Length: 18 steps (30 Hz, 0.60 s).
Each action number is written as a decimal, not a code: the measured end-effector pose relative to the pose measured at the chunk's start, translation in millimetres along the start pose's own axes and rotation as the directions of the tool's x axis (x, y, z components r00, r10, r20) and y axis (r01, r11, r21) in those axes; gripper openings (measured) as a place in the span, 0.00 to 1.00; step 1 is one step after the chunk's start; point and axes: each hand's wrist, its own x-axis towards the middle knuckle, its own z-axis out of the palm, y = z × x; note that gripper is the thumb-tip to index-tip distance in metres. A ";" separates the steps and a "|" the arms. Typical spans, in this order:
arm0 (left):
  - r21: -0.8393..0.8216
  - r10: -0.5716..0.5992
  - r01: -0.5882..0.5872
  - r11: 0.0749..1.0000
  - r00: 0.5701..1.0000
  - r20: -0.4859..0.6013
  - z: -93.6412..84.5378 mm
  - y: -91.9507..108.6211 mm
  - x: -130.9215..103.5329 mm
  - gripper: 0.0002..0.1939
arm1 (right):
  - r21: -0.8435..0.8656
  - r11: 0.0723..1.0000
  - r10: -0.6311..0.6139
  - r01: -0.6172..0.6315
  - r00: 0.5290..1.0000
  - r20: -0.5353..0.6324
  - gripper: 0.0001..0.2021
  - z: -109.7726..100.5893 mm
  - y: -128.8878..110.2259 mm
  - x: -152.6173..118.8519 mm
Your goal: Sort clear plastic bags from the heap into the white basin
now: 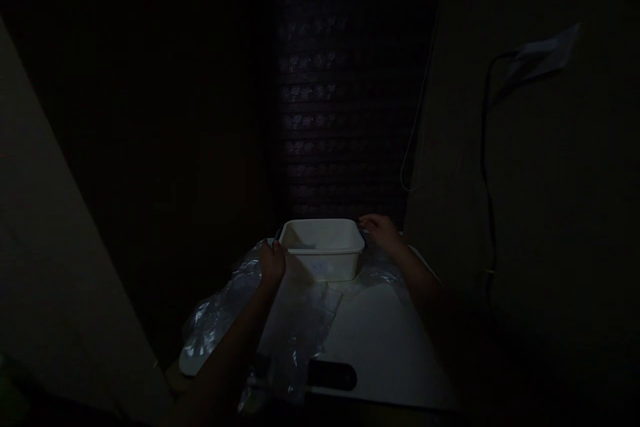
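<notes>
From where I stood in the gloom, crumpled clear plastic (pixel 213 327) lay left of the white tub (pixel 333 267), with more of it spread in front. The person's left hand (pixel 273 262) was at the tub's near left corner, fingers curled; a thin dark thing (pixel 277 235) stuck up just beside them, and I could not tell whether the hand gripped it, the rim or some plastic. The tub sat upright between the two hands, something indistinct lying inside. In front of it and toward its right was a flat white board (pixel 385 340) with a dark oblong patch (pixel 331 375) near its front edge. The right hand (pixel 383 231) was just beside the tub's far right corner, fingers partly bent; whether they were holding anything was too dark to judge. Well to the tub's right, a dark cable (pixel 484 147) hung down the wall. To my mind, a tug on the slippery plastic could drag or tip the tub if any ran beneath it, and the poor light made a misplaced finger likelier.
</notes>
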 end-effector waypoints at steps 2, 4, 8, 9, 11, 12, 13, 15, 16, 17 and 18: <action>0.084 0.078 -0.077 0.994 0.997 -0.013 -9.2 5.4 -10.0 0.19 | -0.008 1.000 0.010 -0.010 1.000 -0.012 0.11 -6.1 -3.1 -8.0; 0.184 0.207 -0.211 0.960 0.977 0.043 -18.7 9.7 -23.1 0.18 | -0.043 0.999 0.024 -0.024 1.000 0.015 0.11 -8.1 -5.3 -21.8; 0.355 0.430 -0.545 0.760 0.830 0.355 -34.2 20.1 -51.8 0.15 | -0.229 0.973 0.054 -0.018 0.987 0.153 0.11 -5.5 -2.2 -66.8; 0.362 0.457 -0.593 0.720 0.796 0.397 -36.6 24.1 -58.1 0.14 | -0.284 0.959 0.059 0.000 0.978 0.198 0.11 -5.2 0.1 -79.1; 0.362 0.495 -0.641 0.677 0.761 0.420 -39.2 33.0 -68.5 0.13 | -0.387 0.922 0.088 0.023 0.960 0.266 0.11 -6.2 5.1 -100.1; 0.356 0.504 -0.652 0.670 0.751 0.427 -39.1 37.4 -72.8 0.13 | -0.423 0.906 0.124 0.014 0.947 0.297 0.11 -7.4 7.7 -107.8; 0.338 0.501 -0.664 0.667 0.736 0.455 -38.0 41.1 -76.6 0.13 | -0.451 0.893 0.161 -0.010 0.941 0.298 0.11 -8.7 10.1 -113.5; 0.272 0.464 -0.699 0.661 0.666 0.585 -33.2 45.9 -83.4 0.12 | -0.482 0.874 0.220 -0.056 0.931 0.292 0.11 -10.6 14.6 -120.0; 0.223 0.430 -0.720 0.657 0.601 0.674 -29.6 46.8 -86.6 0.11 | -0.488 0.870 0.239 -0.070 0.926 0.292 0.11 -10.6 16.5 -121.8; 0.182 0.390 -0.737 0.651 0.530 0.753 -25.6 46.7 -89.7 0.11 | -0.492 0.867 0.253 -0.078 0.920 0.300 0.11 -9.6 18.2 -123.1; 0.169 0.379 -0.743 0.648 0.507 0.774 -21.2 46.1 -92.6 0.12 | -0.491 0.867 0.261 -0.079 0.913 0.314 0.11 -7.5 19.7 -124.2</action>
